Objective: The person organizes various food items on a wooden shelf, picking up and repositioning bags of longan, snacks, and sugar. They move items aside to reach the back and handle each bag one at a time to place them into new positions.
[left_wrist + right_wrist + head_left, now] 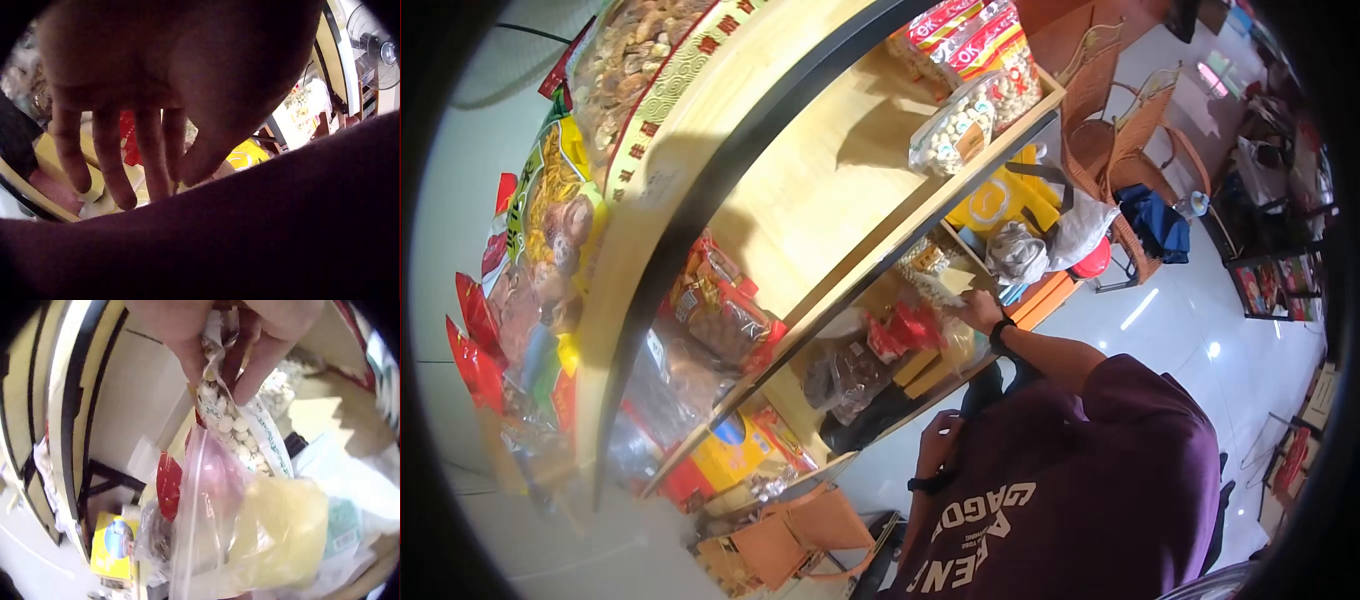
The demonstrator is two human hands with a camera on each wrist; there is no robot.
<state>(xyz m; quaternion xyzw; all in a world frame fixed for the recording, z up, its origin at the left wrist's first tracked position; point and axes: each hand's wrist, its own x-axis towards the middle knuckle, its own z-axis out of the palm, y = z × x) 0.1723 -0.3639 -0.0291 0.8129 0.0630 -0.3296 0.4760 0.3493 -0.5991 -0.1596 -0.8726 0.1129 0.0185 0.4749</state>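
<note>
In the head view my right hand (978, 312), with a black band at its wrist, reaches into the lower shelf compartment. Its thumb and fingers pinch the gathered top of a clear plastic bag of pale round seeds (240, 440), which has green print. In front of that, in the right wrist view, is a clear zip bag (199, 487) beside a yellow wrapped bundle (281, 528). My left hand (137, 81) hangs near my body with relaxed fingers and nothing in them. A red packet (905, 328) lies in the compartment, close to the right hand.
The upper wooden shelf (800, 190) holds bags of snacks (960, 125) at its far end. A yellow bag (1000, 200) and grey plastic bundles (1017, 250) sit beyond the compartment. Wicker chairs (1090, 130) stand behind, and another brown chair (800, 535) is at the bottom.
</note>
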